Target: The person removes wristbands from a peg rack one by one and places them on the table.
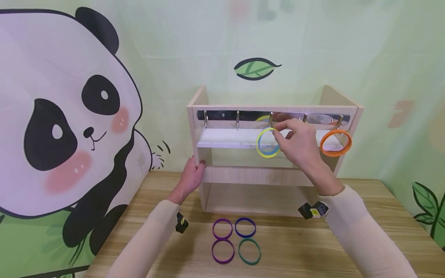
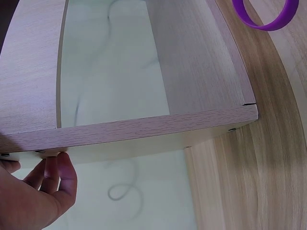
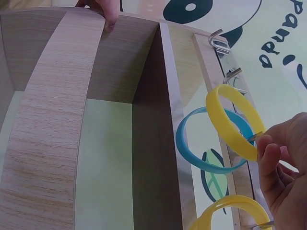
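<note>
My right hand [image 1: 299, 141] pinches the edge of a yellow silicone wristband [image 3: 234, 122] at the middle hook of the metal rail. A blue wristband [image 3: 192, 158] hangs right behind the yellow one, at the same hook. An orange wristband [image 1: 335, 143] hangs from the far-right hook. My left hand [image 1: 192, 174] holds the left side panel of the wooden shelf [image 1: 257, 175], thumb on the inner side and fingers [image 2: 67, 177] against the outer side.
On the table [image 1: 285, 247] before the shelf lie two purple wristbands [image 1: 223, 263], a dark blue one [image 1: 245, 236] and a green one [image 1: 249, 263]. The metal rail [image 1: 227, 115] has bare hooks left of the middle. A panda-printed backdrop [image 1: 167, 96] stands behind.
</note>
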Available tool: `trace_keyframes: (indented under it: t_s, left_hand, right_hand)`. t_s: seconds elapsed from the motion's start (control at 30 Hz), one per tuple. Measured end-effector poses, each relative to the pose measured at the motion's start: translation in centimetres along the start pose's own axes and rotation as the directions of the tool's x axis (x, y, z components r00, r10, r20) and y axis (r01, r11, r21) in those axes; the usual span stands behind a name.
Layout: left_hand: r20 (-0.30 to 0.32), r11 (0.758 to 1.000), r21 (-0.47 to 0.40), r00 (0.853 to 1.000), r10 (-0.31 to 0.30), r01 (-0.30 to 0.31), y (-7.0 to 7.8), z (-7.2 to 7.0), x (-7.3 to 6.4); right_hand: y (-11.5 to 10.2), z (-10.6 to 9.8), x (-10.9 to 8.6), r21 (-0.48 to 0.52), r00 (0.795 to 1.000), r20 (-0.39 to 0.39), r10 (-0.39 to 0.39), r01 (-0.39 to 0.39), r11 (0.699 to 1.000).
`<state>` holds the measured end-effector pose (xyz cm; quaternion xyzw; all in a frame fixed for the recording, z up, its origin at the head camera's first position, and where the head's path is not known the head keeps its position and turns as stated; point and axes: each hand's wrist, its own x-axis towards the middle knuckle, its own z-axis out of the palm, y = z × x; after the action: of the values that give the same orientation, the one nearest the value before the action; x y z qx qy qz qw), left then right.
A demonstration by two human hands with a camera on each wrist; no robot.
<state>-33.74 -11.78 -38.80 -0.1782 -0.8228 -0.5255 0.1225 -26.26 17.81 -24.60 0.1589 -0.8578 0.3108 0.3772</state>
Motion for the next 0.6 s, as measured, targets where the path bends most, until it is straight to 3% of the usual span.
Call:
trace_keyframes:
  t_s: [0.6]
  left_hand:
    - [-0.015,0.999,0.013,0.999,-0.038,0.038,-0.08,0.12,0.0]
  right_hand:
    - [-0.68,-0.5,-0.53,0.02,1.0,0.005,-0.002,0.002,1.0]
